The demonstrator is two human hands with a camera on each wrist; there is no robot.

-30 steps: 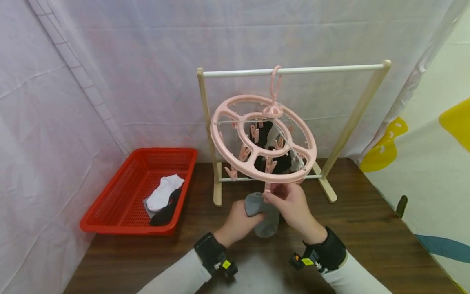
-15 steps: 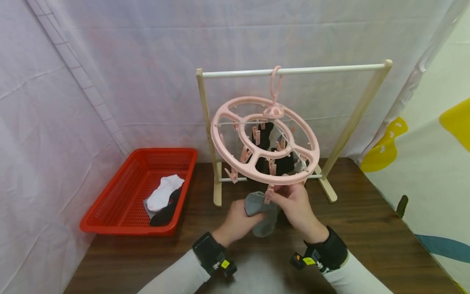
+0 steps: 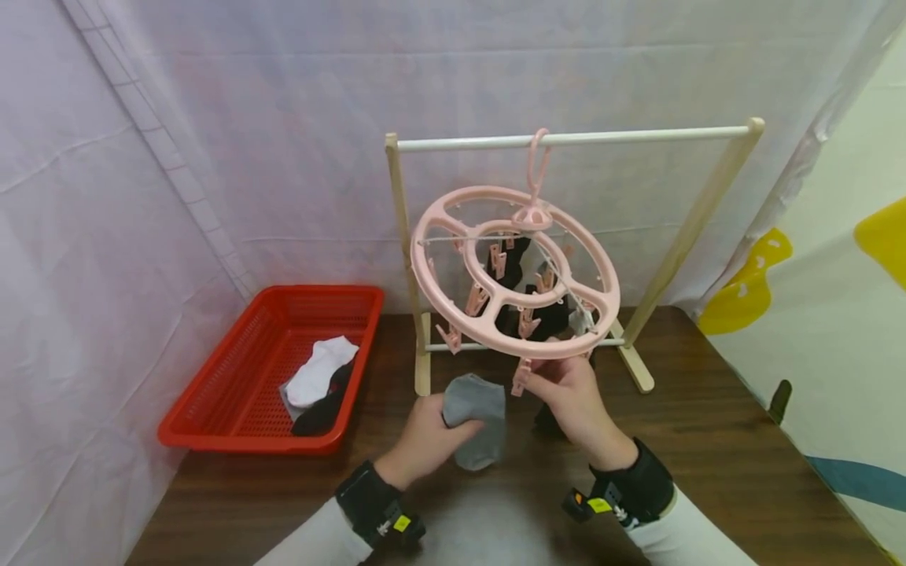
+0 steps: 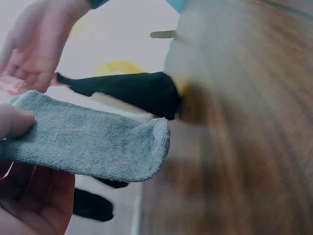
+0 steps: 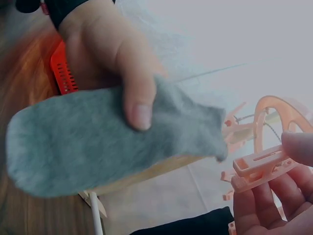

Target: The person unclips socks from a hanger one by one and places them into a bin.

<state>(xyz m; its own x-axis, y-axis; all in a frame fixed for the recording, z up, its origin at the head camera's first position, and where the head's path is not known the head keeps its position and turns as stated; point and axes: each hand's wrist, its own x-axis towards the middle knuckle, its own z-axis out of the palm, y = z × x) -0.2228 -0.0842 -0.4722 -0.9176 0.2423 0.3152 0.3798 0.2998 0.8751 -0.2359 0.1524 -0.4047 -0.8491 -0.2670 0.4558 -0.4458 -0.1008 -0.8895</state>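
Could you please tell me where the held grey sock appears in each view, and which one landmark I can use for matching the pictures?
Head: the held grey sock is at lower middle, below the pink ring hanger.
Left wrist: the held grey sock runs from the left edge to about the middle.
Right wrist: the held grey sock stretches from near the left edge past the middle.
Shared landmark: the left grip, pinching it in all three.

A plain grey knit sock (image 3: 488,409) is in the left hand (image 3: 425,442), thumb pressed across it, cuff up and rounded toe down. Near its cuff but apart, the right hand (image 3: 572,397) pinches a pink plastic clothespin (image 3: 521,378) under the near rim of a tilted, round pink drying hanger (image 3: 511,344).
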